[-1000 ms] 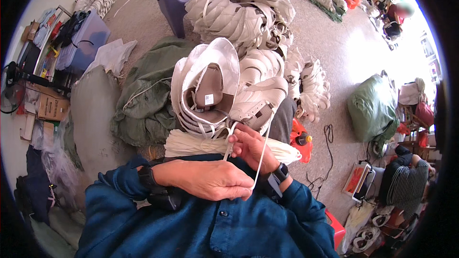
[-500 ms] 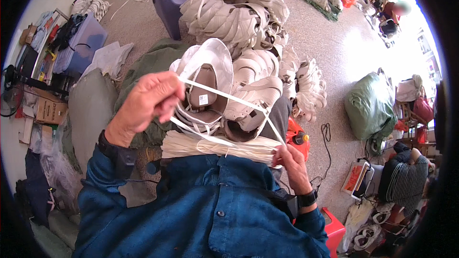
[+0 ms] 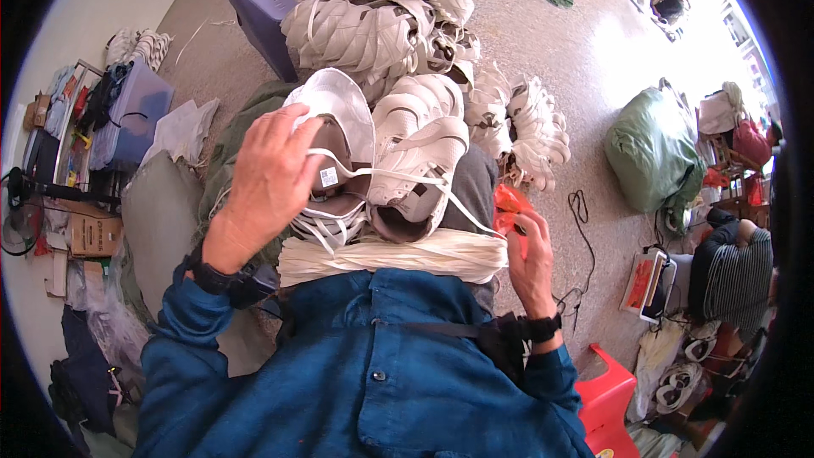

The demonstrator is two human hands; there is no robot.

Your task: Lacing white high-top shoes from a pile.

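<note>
Two stacks of nested white and beige shoe uppers rest on my lap: a left stack (image 3: 348, 93) showing a brown insole with a small white label, and a right stack (image 3: 424, 140) with its heel opening toward me. A flat white lace (image 3: 398, 175) crosses both. My left hand (image 3: 264, 176) lies over the left stack's outer edge, fingers stretched out; the lace passes beside it, and the palm side is hidden. My right hand (image 3: 531, 265), fingers curled, pinches the lace's right end. Nearest my body, a bundle of pale flat laces (image 3: 390, 259) spans my lap.
Large coils of nested uppers (image 3: 365, 38) stand ahead by a purple plastic chair (image 3: 254, 17). More uppers (image 3: 538, 131) lie to their right. A green sack (image 3: 649, 157), a black cable (image 3: 580, 233) and a red stool (image 3: 606, 394) are on the right. Left stands a purple bin (image 3: 140, 102).
The lace, earlier stretched between both raised hands, now lies lower across the stacks. My left hand has opened and come down onto the left stack. My right hand has moved slightly outward and up.
</note>
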